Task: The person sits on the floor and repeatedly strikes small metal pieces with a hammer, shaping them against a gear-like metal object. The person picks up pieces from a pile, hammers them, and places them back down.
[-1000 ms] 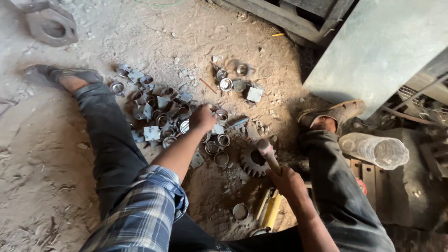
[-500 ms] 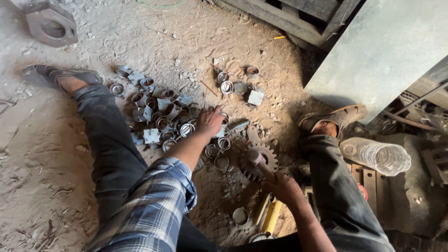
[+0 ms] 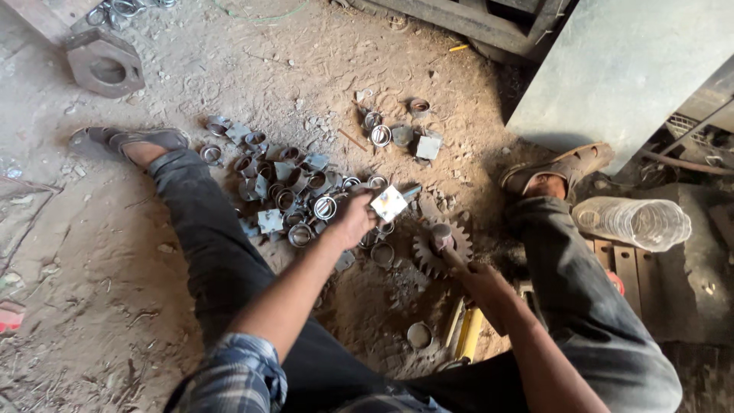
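I sit on a dirt floor with my legs spread. My left hand (image 3: pixel 353 217) grips a small square metal plate (image 3: pixel 388 203), lifted just above a heap of metal rings and square plates (image 3: pixel 287 187). My right hand (image 3: pixel 480 279) is closed on the wooden handle of a hammer (image 3: pixel 443 239). The hammer's head rests over a toothed gear (image 3: pixel 440 252) lying flat on the ground between my legs.
A second small group of rings and a plate (image 3: pixel 401 131) lies farther out. A clear plastic bottle (image 3: pixel 633 222) lies at the right by my sandalled foot (image 3: pixel 558 172). A heavy metal block with a hole (image 3: pixel 105 63) sits at the upper left. Yellow-handled tools (image 3: pixel 466 334) lie by my right leg.
My left hand has picked a square plate out of the heap and raised it toward the gear. The hammer in my right hand has dropped closer to the gear.
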